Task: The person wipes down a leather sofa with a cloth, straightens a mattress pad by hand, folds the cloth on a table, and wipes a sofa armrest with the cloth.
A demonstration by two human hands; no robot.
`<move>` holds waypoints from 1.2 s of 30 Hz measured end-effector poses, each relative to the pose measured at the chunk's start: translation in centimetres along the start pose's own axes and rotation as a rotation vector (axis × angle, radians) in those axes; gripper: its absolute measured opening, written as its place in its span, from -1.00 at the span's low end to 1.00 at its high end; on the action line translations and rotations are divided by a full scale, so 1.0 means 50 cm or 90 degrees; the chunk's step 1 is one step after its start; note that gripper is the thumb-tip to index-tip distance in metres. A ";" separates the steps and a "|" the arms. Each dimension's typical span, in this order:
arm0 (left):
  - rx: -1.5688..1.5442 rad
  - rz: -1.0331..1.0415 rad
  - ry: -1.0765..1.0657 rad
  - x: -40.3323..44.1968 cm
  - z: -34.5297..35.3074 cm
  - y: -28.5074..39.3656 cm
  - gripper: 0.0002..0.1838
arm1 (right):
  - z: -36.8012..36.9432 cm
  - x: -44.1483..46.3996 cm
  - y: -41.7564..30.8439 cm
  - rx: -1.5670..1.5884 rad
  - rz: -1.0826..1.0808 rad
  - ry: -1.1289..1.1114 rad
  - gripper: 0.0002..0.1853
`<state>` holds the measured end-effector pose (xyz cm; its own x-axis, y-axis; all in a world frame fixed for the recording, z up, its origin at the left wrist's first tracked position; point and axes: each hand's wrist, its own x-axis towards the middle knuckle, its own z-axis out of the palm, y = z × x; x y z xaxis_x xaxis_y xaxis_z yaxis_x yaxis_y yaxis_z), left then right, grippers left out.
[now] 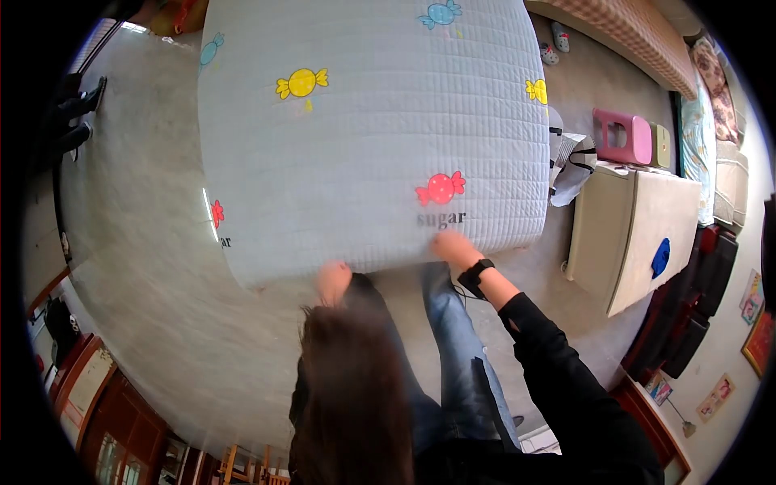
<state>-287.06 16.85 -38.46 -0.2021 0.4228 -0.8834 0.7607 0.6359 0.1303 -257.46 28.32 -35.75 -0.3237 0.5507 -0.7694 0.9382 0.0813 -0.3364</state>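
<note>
working the near hem of a quilted candy-print cover well calls, in my judgement, for both hands at matching height and an even pull, so that the stitched rows run straight instead of bunching on one side. the left hand is at that hem, left of the middle, and the right hand, with a black wristband behind it, is just below the printed word "sugar". the two are apart, with a stretch of hem between them. both are smeared by motion and their fingertips do not show clearly; the right looks curled over the cloth, but i cannot tell whether either one pinches the fabric or merely presses on it. a firm, shallow hold seems better than a deep fistful, which would likely crease the padding.

the cover lies straight ahead of the person, spread over something it hides, with its near end just before the knees of the blue jeans. it is pale grey-blue, sewn in fine squares that show most crisply along the right side. a yellow candy sits toward the upper left, a red candy above the lettering, and a blue candy near the top. the broad middle looks fairly flat, while the near edge runs at a slant, higher toward the right.
</note>
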 end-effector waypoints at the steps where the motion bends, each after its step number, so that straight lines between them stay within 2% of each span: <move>1: -0.069 0.066 0.121 -0.001 -0.036 -0.011 -0.74 | -0.003 0.018 -0.041 0.043 -0.069 0.098 -0.78; 2: -0.122 0.142 0.236 -0.001 -0.072 -0.022 -0.66 | -0.011 0.037 -0.089 0.088 -0.141 0.196 -0.75; 4: -0.105 0.209 0.520 -0.028 -0.162 0.002 -0.50 | -0.066 0.040 -0.210 0.218 -0.206 0.298 -0.51; 5: -0.105 0.205 0.523 -0.021 -0.183 -0.005 -0.50 | -0.055 0.057 -0.247 0.218 -0.211 0.296 -0.51; 7: 0.082 0.189 0.651 -0.018 -0.213 -0.027 -0.34 | -0.033 0.080 -0.304 0.119 -0.165 0.394 -0.35; 8: 0.083 0.187 0.653 -0.011 -0.186 -0.055 -0.34 | -0.008 0.090 -0.309 0.112 -0.094 0.314 -0.21; 9: 0.140 0.128 0.564 -0.015 -0.147 -0.077 -0.28 | 0.020 0.077 -0.306 0.112 -0.097 0.314 -0.21; 11: 0.208 0.050 0.435 -0.034 -0.100 -0.113 -0.13 | 0.061 0.024 -0.282 -0.092 -0.001 0.271 -0.10; 13: 0.214 0.026 0.331 -0.082 -0.065 -0.144 -0.04 | 0.089 -0.054 -0.229 -0.199 0.000 0.129 -0.06; 14: 0.205 0.019 0.270 -0.116 -0.043 -0.168 -0.02 | 0.113 -0.109 -0.175 -0.105 -0.042 0.101 -0.02; 15: 0.177 0.039 0.228 -0.140 -0.013 -0.209 -0.11 | 0.145 -0.168 -0.128 -0.154 -0.059 0.118 -0.29; 16: 0.155 0.067 0.209 -0.152 0.006 -0.250 -0.15 | 0.215 -0.187 -0.034 -0.122 0.014 -0.076 -0.47; 20: 0.121 0.146 0.116 -0.241 0.112 -0.428 -0.33 | 0.310 -0.499 0.130 -0.127 0.097 -0.311 -0.59; 25: 0.159 0.189 -0.013 -0.326 0.114 -0.621 -0.51 | 0.400 -0.841 0.151 -0.118 0.055 -0.486 -0.67; 28: 0.236 0.219 -0.056 -0.343 0.042 -0.661 -0.58 | 0.457 -0.948 0.122 -0.066 0.045 -0.475 -0.66; 31: 0.327 0.276 -0.056 -0.334 -0.040 -0.622 -0.60 | 0.505 -0.946 0.128 0.055 0.120 -0.353 -0.65; 33: 0.400 0.336 -0.039 -0.325 -0.095 -0.560 -0.58 | 0.542 -0.925 0.135 0.144 0.167 -0.256 -0.65; 36: 0.488 0.444 0.091 -0.308 -0.162 -0.404 -0.50 | 0.618 -0.898 0.153 0.266 0.219 -0.115 -0.65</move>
<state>-304.33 2.73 -23.85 0.3984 0.6429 -0.6542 0.9141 -0.3366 0.2259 -239.54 -21.45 -20.57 -0.0591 0.3335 -0.9409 0.8766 -0.4336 -0.2087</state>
